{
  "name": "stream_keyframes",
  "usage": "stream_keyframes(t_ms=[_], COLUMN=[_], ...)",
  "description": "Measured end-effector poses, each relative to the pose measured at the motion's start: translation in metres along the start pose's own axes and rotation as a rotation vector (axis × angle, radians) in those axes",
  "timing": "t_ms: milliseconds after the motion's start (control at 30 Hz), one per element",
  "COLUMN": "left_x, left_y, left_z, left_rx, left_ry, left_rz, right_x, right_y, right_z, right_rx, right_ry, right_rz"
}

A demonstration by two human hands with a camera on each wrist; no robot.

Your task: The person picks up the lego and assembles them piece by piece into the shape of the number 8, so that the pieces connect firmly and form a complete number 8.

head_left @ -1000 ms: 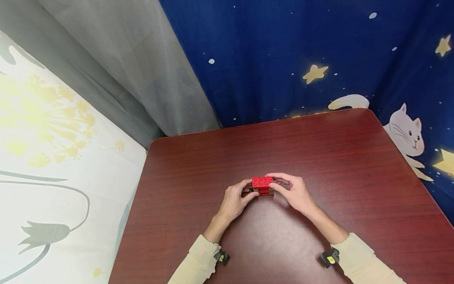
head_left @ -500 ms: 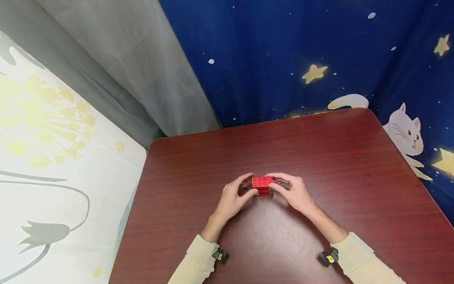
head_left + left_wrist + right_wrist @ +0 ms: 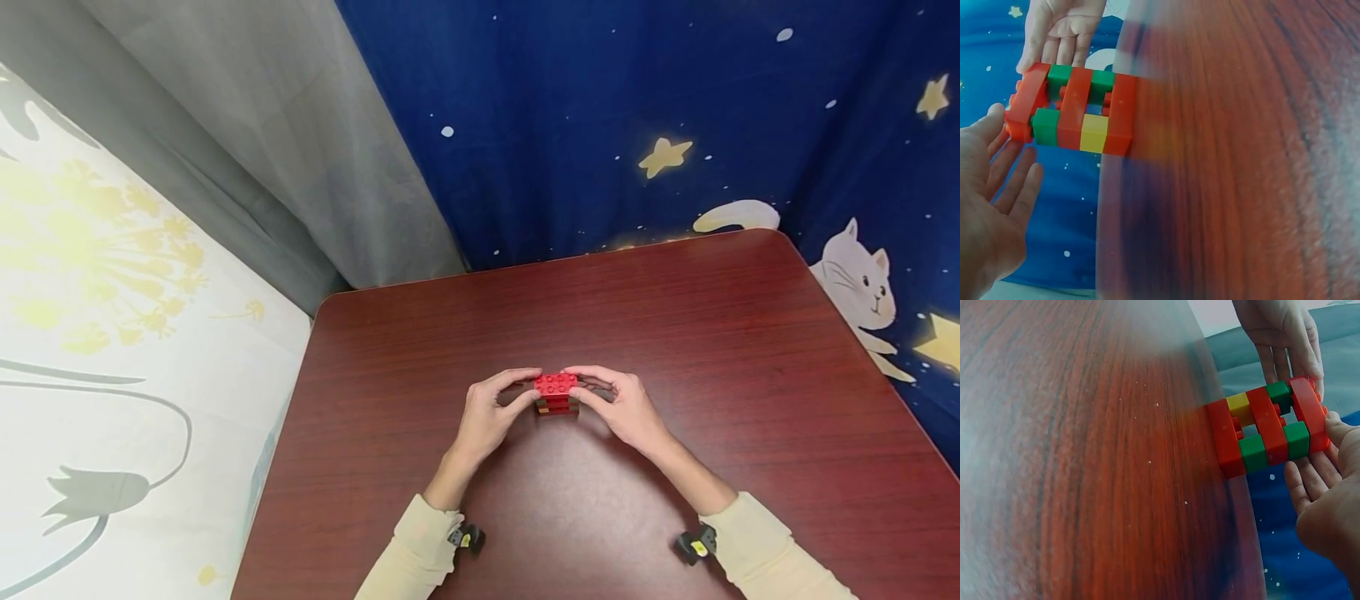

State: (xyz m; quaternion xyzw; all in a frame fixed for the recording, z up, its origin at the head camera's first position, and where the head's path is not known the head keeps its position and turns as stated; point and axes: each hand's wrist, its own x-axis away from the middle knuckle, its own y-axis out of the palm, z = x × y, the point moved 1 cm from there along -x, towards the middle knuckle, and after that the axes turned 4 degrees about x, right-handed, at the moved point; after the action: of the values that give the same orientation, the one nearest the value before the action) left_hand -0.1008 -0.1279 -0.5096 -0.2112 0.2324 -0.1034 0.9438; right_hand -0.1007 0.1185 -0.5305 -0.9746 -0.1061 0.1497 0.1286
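A tower of toy building bricks stands on the table, held from both sides. Its top red brick [image 3: 556, 383] shows studs upward in the head view. Below it come two green bricks [image 3: 1296, 439], a middle red brick [image 3: 1075, 109], then a yellow brick [image 3: 1094, 132] beside a green brick [image 3: 1252, 453], and a bottom red brick [image 3: 1121, 115]. Gaps show between the paired bricks. My left hand [image 3: 482, 417] pinches the top brick's left end, thumb in front and index finger behind. At the right end, my right hand [image 3: 630, 408] pinches the same brick likewise.
The reddish-brown wooden table [image 3: 420, 333] reaches to a blue star-patterned curtain [image 3: 585, 125] and a grey curtain [image 3: 300, 125] behind. A white patterned curtain [image 3: 247, 400] hangs along its left side. Small black cameras [image 3: 468, 538] sit at both wrists.
My left hand has moved from the tower's lower left side up to the left end of the top brick, uncovering the yellow brick. The right hand has stayed in place.
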Motion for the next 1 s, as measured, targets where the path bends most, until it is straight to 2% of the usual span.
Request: stream_keyframes(t_ms=[133, 333, 600, 700, 900, 1000], left_x=[0.0014, 0.0036, 0.0043, 0.0039, 0.0019, 0.0005], left_y=[0.0019, 0.0048, 0.0066, 0.0053, 0.0007, -0.0003], left_z=[-0.0006, -0.0006, -0.0035, -0.0038, -0.0023, -0.0010], left_rx=[0.007, 0.060, 0.134, 0.108, 0.010, -0.014], left_ry=[-0.029, -0.053, -0.088, -0.077, 0.000, 0.013], left_rz=[0.012, 0.034, 0.034, 0.022, 0.004, 0.002], right_x=[-0.0002, -0.0007, -0.0011, -0.0014, -0.0015, -0.0016], right_y=[0.0002, 0.0002, 0.0008, 0.0003, -0.0013, -0.0015], right_z=[-0.0004, -0.0008, -0.0005, -0.0006, -0.0013, -0.0032], right_rx=[-0.005, 0.003, -0.012, -0.008, -0.008, -0.021], right_ry=[0.000, -0.012, -0.015, -0.010, -0.009, -0.022], right_rz=[-0.002, 0.001, 0.006, -0.003, -0.020, -0.016])
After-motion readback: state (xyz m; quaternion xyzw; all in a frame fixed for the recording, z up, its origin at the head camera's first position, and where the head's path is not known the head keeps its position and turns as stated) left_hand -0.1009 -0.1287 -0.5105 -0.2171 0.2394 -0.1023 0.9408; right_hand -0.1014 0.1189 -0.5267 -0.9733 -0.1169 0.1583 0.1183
